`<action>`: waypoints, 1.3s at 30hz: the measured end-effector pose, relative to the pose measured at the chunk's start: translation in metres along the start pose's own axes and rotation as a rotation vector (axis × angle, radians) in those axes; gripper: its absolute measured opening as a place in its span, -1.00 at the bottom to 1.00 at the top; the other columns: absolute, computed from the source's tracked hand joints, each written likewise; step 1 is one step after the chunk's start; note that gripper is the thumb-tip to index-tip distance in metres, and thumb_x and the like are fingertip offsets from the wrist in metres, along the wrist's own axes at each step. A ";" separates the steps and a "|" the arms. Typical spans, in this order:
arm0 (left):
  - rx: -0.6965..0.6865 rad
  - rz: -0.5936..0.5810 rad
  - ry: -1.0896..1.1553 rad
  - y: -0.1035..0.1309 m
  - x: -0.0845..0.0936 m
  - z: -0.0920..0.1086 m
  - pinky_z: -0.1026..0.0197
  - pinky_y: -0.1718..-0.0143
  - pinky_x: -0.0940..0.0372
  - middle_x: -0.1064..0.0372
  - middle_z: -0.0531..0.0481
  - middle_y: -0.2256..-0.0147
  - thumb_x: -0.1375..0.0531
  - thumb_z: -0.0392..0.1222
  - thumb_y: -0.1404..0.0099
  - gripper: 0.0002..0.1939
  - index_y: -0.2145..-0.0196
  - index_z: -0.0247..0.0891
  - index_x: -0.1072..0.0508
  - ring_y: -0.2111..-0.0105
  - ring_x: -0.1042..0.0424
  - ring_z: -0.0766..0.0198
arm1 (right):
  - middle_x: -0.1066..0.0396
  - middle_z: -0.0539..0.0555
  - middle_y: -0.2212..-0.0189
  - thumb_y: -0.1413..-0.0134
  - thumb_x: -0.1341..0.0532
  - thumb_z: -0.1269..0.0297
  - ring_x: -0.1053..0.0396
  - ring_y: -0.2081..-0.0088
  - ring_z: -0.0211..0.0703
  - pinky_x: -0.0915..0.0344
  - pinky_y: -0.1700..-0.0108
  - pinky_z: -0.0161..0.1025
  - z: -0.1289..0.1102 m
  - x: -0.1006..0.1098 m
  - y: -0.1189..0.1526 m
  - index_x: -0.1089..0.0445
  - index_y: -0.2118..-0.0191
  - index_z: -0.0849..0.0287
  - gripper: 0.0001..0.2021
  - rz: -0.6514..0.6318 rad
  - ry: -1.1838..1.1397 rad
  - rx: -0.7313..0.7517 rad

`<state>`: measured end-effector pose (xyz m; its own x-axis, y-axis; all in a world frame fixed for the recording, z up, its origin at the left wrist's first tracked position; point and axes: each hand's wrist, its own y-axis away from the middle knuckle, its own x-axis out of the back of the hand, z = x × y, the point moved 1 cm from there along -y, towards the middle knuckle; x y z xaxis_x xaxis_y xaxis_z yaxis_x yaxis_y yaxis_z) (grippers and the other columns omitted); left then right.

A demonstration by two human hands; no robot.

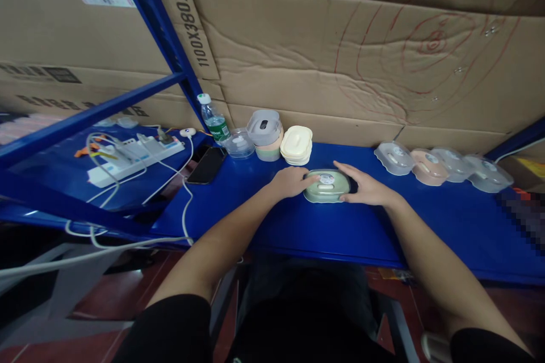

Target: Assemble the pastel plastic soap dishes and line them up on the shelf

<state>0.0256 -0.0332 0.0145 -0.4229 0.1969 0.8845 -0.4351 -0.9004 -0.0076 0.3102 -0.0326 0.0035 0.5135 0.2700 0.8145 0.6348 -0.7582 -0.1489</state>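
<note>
A green oval container (326, 191) with a clear lid and a round label sits on the blue table in front of me. My left hand (290, 182) touches its left side, the thumb on the lid near the label. At its right end is my right hand (361, 186), thumb and fingers spread around the edge. Behind the container stand a stack of cream lids (297, 144) and a taller stack of grey, pink and green tubs (266, 135). Several lidded containers (430, 167) are lined up at the right.
Clear lids (239, 143), a water bottle (214, 119) and a black phone (207, 164) stand or lie left of the stacks. White cables run from a power strip (136, 160) across the table's left part. Cardboard (298, 51) rises behind the table (315, 232).
</note>
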 end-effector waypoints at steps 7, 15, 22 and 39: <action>0.078 -0.013 0.040 -0.004 -0.002 -0.004 0.00 -0.01 -0.36 -0.64 -0.15 0.14 0.13 0.33 -0.53 -0.32 -0.03 -0.17 -0.60 0.03 -0.59 -0.05 | -0.23 0.22 -0.44 -0.12 -0.41 -0.08 -0.22 -0.42 0.31 -0.16 -0.41 0.32 0.011 0.012 0.002 -0.35 -0.39 -0.03 -0.26 0.086 0.125 -0.039; 0.009 0.015 -0.032 -0.003 -0.005 -0.007 -0.01 -0.05 -0.38 -0.63 -0.20 0.03 0.01 0.38 -0.48 -0.25 -0.26 -0.27 -0.48 -0.05 -0.57 -0.10 | -0.17 0.33 -0.46 -0.22 -0.21 -0.33 -0.08 -0.46 0.44 0.17 -0.45 0.47 0.032 0.028 0.010 -0.29 -0.42 0.15 -0.16 0.352 0.525 -0.301; -0.009 0.030 -0.025 -0.006 -0.001 -0.011 0.06 0.06 -0.39 -0.64 -0.11 0.12 -0.11 0.27 -0.46 -0.37 -0.23 -0.23 -0.50 0.06 -0.59 0.00 | -0.18 0.30 -0.46 -0.25 -0.20 -0.27 0.04 -0.49 0.50 0.16 -0.43 0.50 0.039 0.012 0.003 -0.37 -0.38 0.13 -0.24 0.200 0.572 -0.342; 0.155 0.345 -0.009 -0.015 0.016 -0.041 0.11 0.08 -0.33 -0.64 -0.04 0.22 -0.17 -0.08 -0.49 -0.70 -0.10 -0.17 -0.49 0.08 -0.59 0.05 | -0.11 0.36 -0.48 -0.25 -0.19 -0.27 0.17 -0.53 0.56 0.30 -0.42 0.58 0.043 0.005 0.000 -0.35 -0.39 0.17 -0.22 0.176 0.589 -0.365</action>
<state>-0.0073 -0.0008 0.0099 -0.5167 -0.1312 0.8460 -0.1424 -0.9612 -0.2361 0.3375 -0.0061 -0.0163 0.1283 -0.1622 0.9784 0.2843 -0.9391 -0.1930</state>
